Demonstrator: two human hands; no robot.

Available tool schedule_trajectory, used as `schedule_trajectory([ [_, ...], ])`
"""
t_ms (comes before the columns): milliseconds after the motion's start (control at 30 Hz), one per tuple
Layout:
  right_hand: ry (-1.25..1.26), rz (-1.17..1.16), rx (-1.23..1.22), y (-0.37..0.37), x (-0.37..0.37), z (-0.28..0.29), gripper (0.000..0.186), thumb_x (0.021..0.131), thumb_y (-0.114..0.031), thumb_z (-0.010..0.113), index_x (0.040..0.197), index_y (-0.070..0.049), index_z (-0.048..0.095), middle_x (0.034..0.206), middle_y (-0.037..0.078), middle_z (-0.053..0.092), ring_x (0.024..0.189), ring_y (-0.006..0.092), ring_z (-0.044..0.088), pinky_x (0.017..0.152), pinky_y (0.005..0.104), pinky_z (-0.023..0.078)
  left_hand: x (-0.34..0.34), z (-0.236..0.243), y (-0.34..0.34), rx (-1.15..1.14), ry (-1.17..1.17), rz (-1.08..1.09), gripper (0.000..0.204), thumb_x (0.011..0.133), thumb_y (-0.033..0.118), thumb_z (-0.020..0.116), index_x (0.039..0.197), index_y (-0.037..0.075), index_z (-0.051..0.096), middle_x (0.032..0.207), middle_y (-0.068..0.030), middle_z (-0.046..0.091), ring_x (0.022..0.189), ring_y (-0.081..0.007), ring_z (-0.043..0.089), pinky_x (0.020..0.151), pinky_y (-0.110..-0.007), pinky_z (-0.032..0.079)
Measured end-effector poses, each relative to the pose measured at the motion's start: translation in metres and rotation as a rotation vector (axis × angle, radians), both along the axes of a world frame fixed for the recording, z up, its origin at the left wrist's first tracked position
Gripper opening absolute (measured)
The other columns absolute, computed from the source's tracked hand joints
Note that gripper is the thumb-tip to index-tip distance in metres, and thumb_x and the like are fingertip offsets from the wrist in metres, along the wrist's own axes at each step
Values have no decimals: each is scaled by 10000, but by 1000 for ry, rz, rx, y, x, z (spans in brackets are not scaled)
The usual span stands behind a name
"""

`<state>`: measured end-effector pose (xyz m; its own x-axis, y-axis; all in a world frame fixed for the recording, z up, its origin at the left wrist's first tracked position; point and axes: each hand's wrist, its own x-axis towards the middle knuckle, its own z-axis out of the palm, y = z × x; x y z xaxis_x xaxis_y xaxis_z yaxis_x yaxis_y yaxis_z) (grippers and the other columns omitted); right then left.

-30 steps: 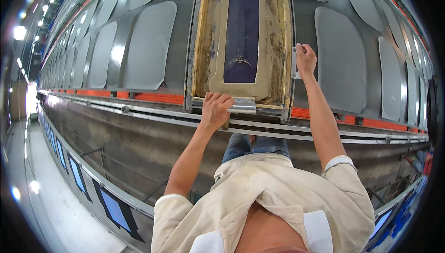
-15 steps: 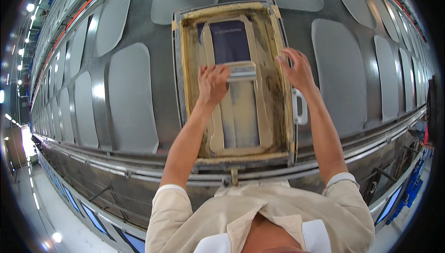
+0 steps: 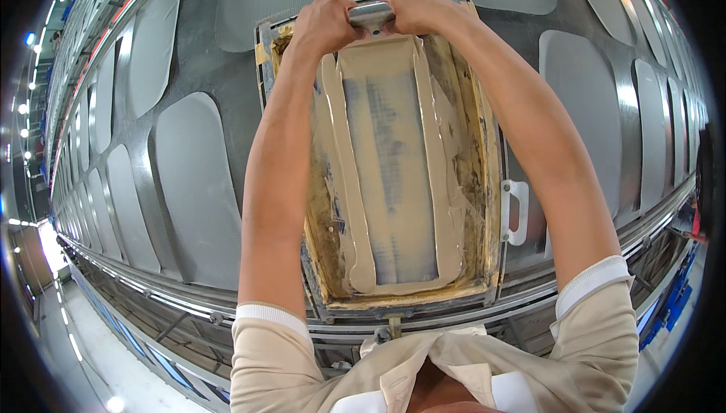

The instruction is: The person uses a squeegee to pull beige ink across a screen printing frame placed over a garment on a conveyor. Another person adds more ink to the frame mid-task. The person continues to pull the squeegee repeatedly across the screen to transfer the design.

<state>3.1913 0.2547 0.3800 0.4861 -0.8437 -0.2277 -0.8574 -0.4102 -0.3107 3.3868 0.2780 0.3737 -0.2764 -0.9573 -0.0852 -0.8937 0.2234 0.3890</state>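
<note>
At the far end of a screen-printing frame (image 3: 412,301), both my hands hold a squeegee (image 3: 371,12) with a metal grip. My left hand (image 3: 325,23) is wrapped round its left end, and my right hand (image 3: 416,6) round its right end. The squeegee's lower edge is partly hidden by my fingers. Towards me from it lies the mesh, filmed with beige ink (image 3: 404,178) through which bluish patches show. Thicker ridges of the ink run down both long sides and across the near end.
A white handle (image 3: 516,212) sticks out from the frame's right side. Flat grey rounded pieces (image 3: 198,186) lie in rows on the long dark metal table (image 3: 249,65). Metal rails (image 3: 181,286) run along the table's near edge, between it and my body.
The squeegee has moved from mid-frame to the far end, leaving beige ink over the dark mesh. My right hand, previously open beside the frame, now grips it alongside my left.
</note>
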Motion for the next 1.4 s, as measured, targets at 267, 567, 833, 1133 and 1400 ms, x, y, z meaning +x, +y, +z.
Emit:
schedule_trajectory([
  [267, -76, 122, -78, 147, -20, -16, 211, 729, -214, 805, 828, -64, 694, 837, 173, 710, 830, 377, 687, 761, 471, 539, -12, -6, 157, -70, 27, -47, 275, 716, 270, 838, 953, 149, 772, 811, -102, 731, 788, -343, 697, 721, -446, 542],
  [567, -180, 246, -60, 416, -49, 1, 197, 674, -166, 796, 792, -83, 662, 809, 121, 689, 863, 305, 659, 848, 431, 461, -35, 2, 438, -114, 122, -76, 204, 654, 96, 793, 840, 126, 712, 836, -34, 694, 808, -242, 663, 796, -400, 425],
  [833, -125, 173, -54, 261, -31, -4, 172, 754, -206, 768, 796, -87, 652, 838, 128, 706, 850, 345, 681, 727, 476, 516, -14, 0, 272, -121, 51, -100, 165, 733, 174, 804, 877, 141, 731, 843, -58, 697, 824, -285, 667, 813, -411, 439],
  [1133, -95, 81, -171, -13, -9, -16, 278, 771, -268, 805, 943, -68, 719, 909, 177, 722, 901, 371, 698, 807, 454, 557, 3, -8, -6, -149, -27, -64, 342, 723, 336, 846, 995, 147, 761, 857, -148, 732, 827, -358, 700, 763, -436, 546],
  [1400, -28, 93, -168, 14, 0, -10, 217, 750, -149, 783, 948, -74, 735, 887, 196, 728, 852, 376, 706, 755, 444, 559, 6, -11, 17, -172, 48, -91, 305, 708, 294, 842, 953, 131, 765, 812, -138, 723, 794, -352, 691, 750, -447, 537],
])
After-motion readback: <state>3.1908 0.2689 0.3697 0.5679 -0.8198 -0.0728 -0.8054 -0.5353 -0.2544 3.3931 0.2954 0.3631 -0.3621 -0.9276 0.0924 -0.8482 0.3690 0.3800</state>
